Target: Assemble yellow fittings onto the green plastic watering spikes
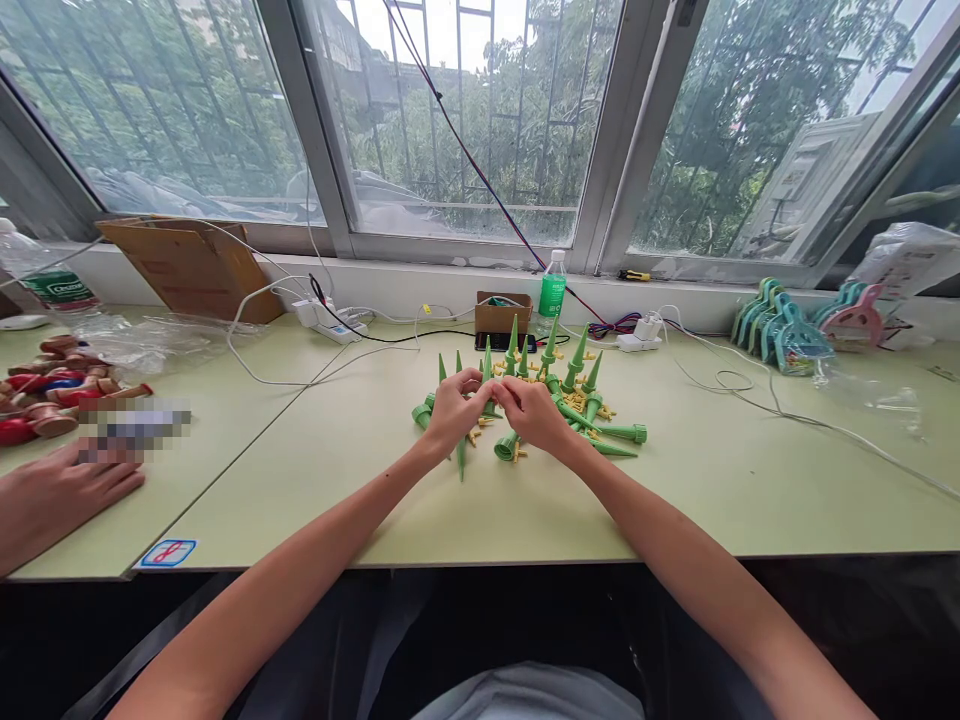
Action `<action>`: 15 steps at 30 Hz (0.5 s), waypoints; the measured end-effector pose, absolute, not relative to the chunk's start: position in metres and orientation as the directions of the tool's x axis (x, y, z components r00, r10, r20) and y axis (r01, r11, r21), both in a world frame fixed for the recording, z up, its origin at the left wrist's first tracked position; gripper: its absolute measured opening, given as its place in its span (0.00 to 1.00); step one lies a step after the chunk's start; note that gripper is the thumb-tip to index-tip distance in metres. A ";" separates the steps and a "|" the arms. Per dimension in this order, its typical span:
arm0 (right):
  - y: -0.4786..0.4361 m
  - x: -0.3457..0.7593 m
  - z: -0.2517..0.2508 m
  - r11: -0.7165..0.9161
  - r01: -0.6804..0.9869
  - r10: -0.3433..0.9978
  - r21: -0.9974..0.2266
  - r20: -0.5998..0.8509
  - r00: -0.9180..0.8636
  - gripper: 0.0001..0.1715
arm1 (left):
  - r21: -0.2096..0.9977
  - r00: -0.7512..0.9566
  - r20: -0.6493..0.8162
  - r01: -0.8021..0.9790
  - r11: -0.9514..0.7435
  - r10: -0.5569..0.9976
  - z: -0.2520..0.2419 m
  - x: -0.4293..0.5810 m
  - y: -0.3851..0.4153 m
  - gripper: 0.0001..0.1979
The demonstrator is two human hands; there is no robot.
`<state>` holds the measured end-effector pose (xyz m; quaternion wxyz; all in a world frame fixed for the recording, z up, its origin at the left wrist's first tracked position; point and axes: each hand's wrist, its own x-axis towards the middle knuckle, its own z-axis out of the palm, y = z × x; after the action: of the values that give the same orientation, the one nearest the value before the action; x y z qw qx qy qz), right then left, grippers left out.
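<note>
Over the table, my left hand [456, 410] and my right hand [534, 412] meet with fingertips pinched together. Whatever sits between the fingers is too small or too covered to make out. A green plastic spike [487, 358] shows right behind the fingertips; whether it is held or stands there I cannot tell. Around the hands are several more green spikes, some upright like the green cone [577, 360], others lying down, such as the spike with a ribbed cap [624, 433]. Small yellow plastic valves [576, 400] lie scattered among them.
At left, another person's hand [75, 490] rests by a pile of red and wooden pieces [56, 390]. Behind stand a small cardboard box [502, 318], a green-labelled bottle [553, 290], and white cables [322, 380]. Toy shovels [780, 325] lie at right.
</note>
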<state>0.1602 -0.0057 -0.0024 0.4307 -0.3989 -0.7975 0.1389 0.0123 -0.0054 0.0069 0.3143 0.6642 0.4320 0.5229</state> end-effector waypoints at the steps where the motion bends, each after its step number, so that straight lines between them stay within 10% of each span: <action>1: -0.006 0.160 -0.002 0.643 0.517 0.756 -0.566 0.576 -0.310 0.21 | 0.869 0.081 0.424 0.243 -0.430 0.902 0.007 0.012 -0.006 0.13; 15: -0.007 0.160 -0.001 0.630 0.532 0.767 -0.566 0.561 -0.312 0.21 | 0.867 0.085 0.427 0.244 -0.435 0.900 0.007 0.011 -0.005 0.14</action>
<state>0.1603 -0.0069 -0.0014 0.4222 -0.4069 -0.7980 0.1391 0.0115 -0.0053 0.0072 0.3139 0.6663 0.4291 0.5229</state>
